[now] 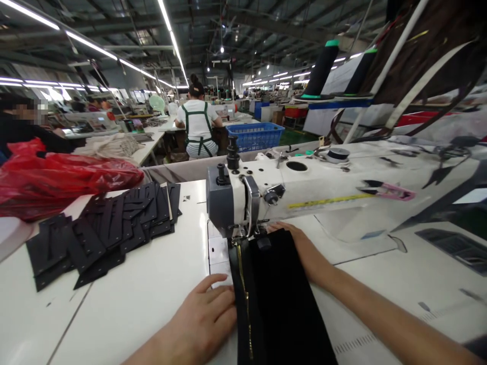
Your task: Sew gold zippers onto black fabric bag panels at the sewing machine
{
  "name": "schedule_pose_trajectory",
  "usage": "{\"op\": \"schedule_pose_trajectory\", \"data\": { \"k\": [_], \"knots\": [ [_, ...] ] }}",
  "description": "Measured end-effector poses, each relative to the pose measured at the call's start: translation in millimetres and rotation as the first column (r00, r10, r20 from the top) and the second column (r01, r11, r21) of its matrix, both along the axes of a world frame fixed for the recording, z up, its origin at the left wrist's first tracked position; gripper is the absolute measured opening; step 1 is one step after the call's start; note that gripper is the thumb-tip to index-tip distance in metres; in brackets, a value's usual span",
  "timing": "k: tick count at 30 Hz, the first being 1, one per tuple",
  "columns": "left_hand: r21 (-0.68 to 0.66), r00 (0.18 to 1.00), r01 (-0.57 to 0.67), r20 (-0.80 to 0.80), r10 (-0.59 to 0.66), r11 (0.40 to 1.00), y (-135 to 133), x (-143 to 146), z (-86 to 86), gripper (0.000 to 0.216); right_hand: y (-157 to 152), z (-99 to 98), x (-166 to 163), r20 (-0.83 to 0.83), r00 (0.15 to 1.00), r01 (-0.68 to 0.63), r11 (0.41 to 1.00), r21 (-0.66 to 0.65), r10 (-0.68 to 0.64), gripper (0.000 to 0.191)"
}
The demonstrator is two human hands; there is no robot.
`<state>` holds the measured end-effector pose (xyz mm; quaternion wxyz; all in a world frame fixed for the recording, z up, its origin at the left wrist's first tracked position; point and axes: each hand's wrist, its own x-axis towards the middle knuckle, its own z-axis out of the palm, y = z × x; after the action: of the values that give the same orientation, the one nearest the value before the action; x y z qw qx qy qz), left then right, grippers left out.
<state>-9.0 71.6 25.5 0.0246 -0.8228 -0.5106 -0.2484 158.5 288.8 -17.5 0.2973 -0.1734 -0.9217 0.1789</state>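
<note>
A black fabric piece with a gold-toothed zipper along its left side lies on the machine bed, its far end at the presser foot of a white sewing machine. My left hand rests palm down on the table, fingers lightly bent and somewhat apart, their tips touching the fabric's left edge. On the far right side, my right hand lies flat along the fabric's edge, fingers stretched toward the needle area. Its fingertips are partly hidden behind the machine head and cloth.
Dark punched pieces lie heaped on the table at left, beside a red plastic bag. Pink-handled thread snips sit on the machine arm. Black thread cones stand above. Ahead, a person sits near a blue basket.
</note>
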Motion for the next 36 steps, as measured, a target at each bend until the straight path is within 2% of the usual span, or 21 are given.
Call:
{"op": "schedule_pose_trajectory", "data": {
  "k": [2, 4, 7, 9, 14, 18, 23, 29, 31, 34, 36],
  "knots": [
    [-0.099, 1.000, 0.015, 0.006, -0.014, 0.995, 0, -2, 2.2, 0.026, 4, -0.7, 3, -0.010, 1.000, -0.018, 0.996, -0.084, 0.017, 0.029],
    [-0.123, 0.998, -0.048, 0.026, 0.051, 0.991, 5, -4, 3.6, 0.028, 4, 1.2, 5, -0.020, 1.000, -0.021, 0.987, -0.157, 0.018, 0.031],
    [-0.102, 0.976, -0.218, -0.027, 0.216, 0.971, 19, -5, 0.4, 0.025, 2, 5.5, 8, -0.026, 1.000, -0.017, 0.971, -0.240, 0.012, 0.031],
    [-0.106, 0.956, -0.288, -0.097, 0.278, 0.952, 26, -3, -4.0, 0.021, 2, 7.9, 9, -0.028, 1.000, -0.015, 0.959, -0.284, 0.007, 0.032],
    [-0.059, 0.909, -0.360, -0.248, 0.336, 0.931, 32, 2, -11.7, 0.017, 3, 12.7, 8, -0.042, 0.996, 0.051, 0.906, -0.419, -0.076, 0.036],
    [-0.020, 0.897, -0.373, -0.263, 0.355, 0.928, 33, 5, -9.8, 0.018, 6, 13.3, 5, -0.053, 0.987, 0.103, 0.849, -0.518, -0.152, 0.038],
    [-0.052, 0.889, -0.400, -0.265, 0.373, 0.915, 38, 7, -3.4, 0.021, 8, 10.5, 3, -0.012, 0.995, 0.076, 0.839, -0.538, -0.098, 0.032],
    [-0.045, 0.877, -0.430, -0.256, 0.406, 0.902, 37, 11, -6.4, 0.018, 7, 16.2, 5, 0.062, 0.996, 0.080, 0.905, -0.417, -0.059, 0.020],
    [-0.035, 0.881, -0.434, -0.229, 0.415, 0.900, 35, 12, -7.9, 0.018, 9, 18.3, 7, 0.056, 0.996, 0.089, 0.916, -0.392, -0.073, 0.018],
    [-0.010, 0.887, -0.423, -0.211, 0.411, 0.906, 33, 13, -8.5, 0.017, 10, 19.2, 9, 0.056, 0.989, 0.147, 0.922, -0.358, -0.136, 0.032],
    [0.002, 0.886, -0.418, -0.218, 0.408, 0.908, 33, 12, -8.3, 0.020, 8, 18.6, 6, 0.065, 0.981, 0.194, 0.926, -0.325, -0.183, 0.029]
  ]
}}
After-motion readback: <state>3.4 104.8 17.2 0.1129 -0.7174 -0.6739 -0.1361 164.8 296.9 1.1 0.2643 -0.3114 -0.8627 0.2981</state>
